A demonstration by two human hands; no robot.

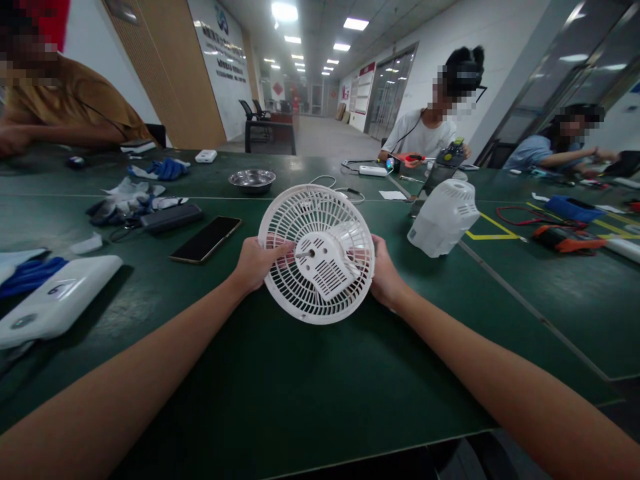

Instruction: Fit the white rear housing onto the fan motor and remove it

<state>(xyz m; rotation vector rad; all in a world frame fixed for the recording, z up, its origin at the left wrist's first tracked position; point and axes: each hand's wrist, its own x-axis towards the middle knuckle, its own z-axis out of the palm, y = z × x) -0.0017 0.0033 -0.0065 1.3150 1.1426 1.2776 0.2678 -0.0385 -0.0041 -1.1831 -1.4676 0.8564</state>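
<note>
A round white plastic fan grille point(317, 253) with a slotted square hub at its middle is held tilted just above the green table point(320, 387). My left hand point(256, 264) grips its left rim, thumb lying across the ribs. On the opposite rim my right hand point(384, 273) is closed, fingers mostly hidden behind the grille. A white fan housing point(444, 217) lies on its side to the right, apart from both hands.
A black phone point(206, 239) and a dark power bank point(171, 217) lie left of the grille, a white device point(55, 300) further left. A steel bowl point(252, 180) stands behind. Blue gloves, cables and tools are scattered around. Three other people sit at the far side.
</note>
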